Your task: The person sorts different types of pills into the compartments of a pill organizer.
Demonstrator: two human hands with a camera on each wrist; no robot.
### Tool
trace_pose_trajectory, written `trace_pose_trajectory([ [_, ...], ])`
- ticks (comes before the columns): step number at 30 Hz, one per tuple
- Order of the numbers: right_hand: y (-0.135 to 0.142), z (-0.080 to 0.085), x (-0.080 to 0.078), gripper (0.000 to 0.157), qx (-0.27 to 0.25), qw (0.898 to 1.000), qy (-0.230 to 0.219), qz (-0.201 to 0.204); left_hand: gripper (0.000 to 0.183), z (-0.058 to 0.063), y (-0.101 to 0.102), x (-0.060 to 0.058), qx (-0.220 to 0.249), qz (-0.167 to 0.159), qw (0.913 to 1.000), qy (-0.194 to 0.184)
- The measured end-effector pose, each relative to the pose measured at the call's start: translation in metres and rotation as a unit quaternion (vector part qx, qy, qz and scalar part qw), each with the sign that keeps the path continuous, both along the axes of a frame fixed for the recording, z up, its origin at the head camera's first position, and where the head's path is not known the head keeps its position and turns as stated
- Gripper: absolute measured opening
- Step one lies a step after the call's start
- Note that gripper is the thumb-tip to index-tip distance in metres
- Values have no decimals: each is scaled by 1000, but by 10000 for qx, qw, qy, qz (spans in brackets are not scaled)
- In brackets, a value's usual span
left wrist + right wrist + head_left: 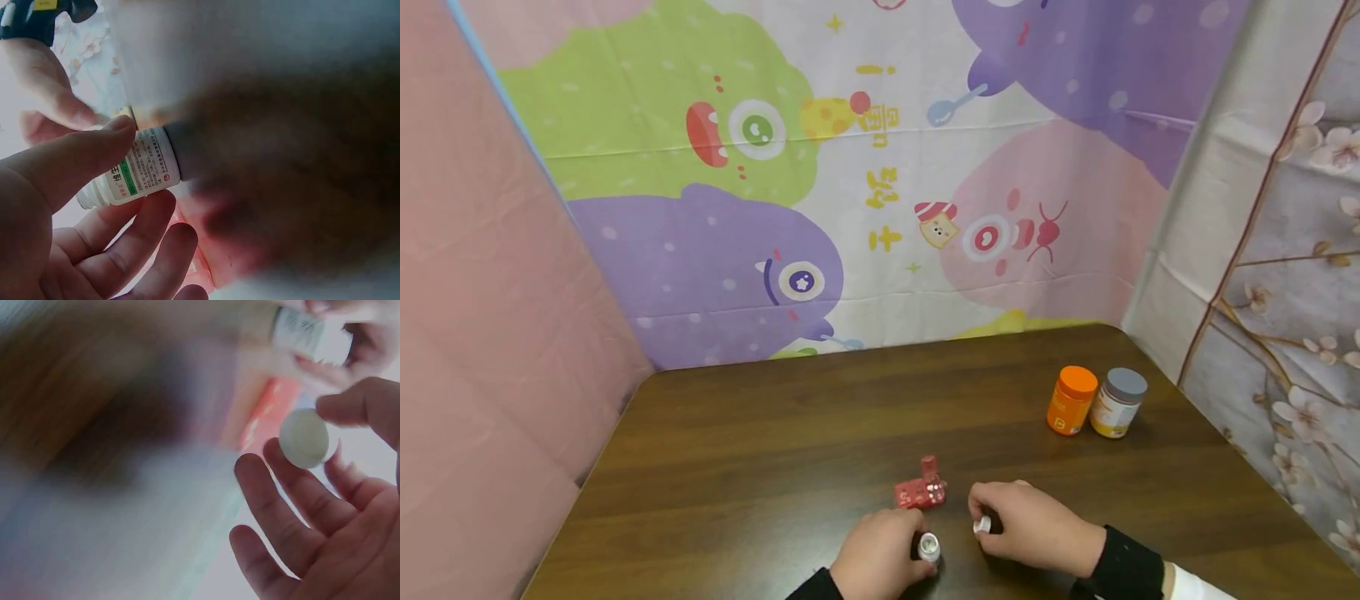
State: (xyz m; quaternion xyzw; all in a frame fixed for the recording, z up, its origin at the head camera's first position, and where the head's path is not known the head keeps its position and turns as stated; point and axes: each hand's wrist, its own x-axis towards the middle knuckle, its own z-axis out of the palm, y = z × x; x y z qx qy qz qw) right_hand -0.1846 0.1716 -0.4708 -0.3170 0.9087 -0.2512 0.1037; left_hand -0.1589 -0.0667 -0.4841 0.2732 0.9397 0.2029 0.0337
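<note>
My left hand (880,554) grips a small white pill bottle (929,547) between thumb and fingers. Its mouth is uncapped and faces up; the left wrist view shows printed text and a green band on the bottle's label (147,165). To the right, my right hand (1037,525) pinches a white bottle cap (982,525) between thumb and fingertips, apart from the bottle. In the right wrist view the cap's round face (304,439) shows. Just beyond the left hand lies a red pill organizer (917,493) with one lid raised and small pale pieces on it.
An orange jar (1072,400) and a white-and-yellow jar with a grey lid (1117,403) stand side by side at the back right of the brown table (760,433). Behind the table hangs a cartoon-printed cloth (880,300); a floral curtain (1285,333) borders the right.
</note>
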Motion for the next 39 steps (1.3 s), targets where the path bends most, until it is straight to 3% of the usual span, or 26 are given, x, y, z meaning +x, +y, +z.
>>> trace_pose_trajectory([
  [7,-27,9,14,15,-515,9986,63,-85,28,1,-2,-1,180,16,9997,-189],
  [15,-47,2,23,11,-794,9968,53,-116,30,-4,-2,0,77,94,9997,-216],
  [21,-50,-6,27,9,-603,9971,468,38,30,-4,-3,1,0,139,9998,-150],
  [31,-51,-15,26,7,-644,9871,1250,766,28,-4,-3,1,-34,74,10000,31],
  [39,-54,-13,24,12,-441,9958,600,540,27,-3,-2,1,102,87,9999,-35],
])
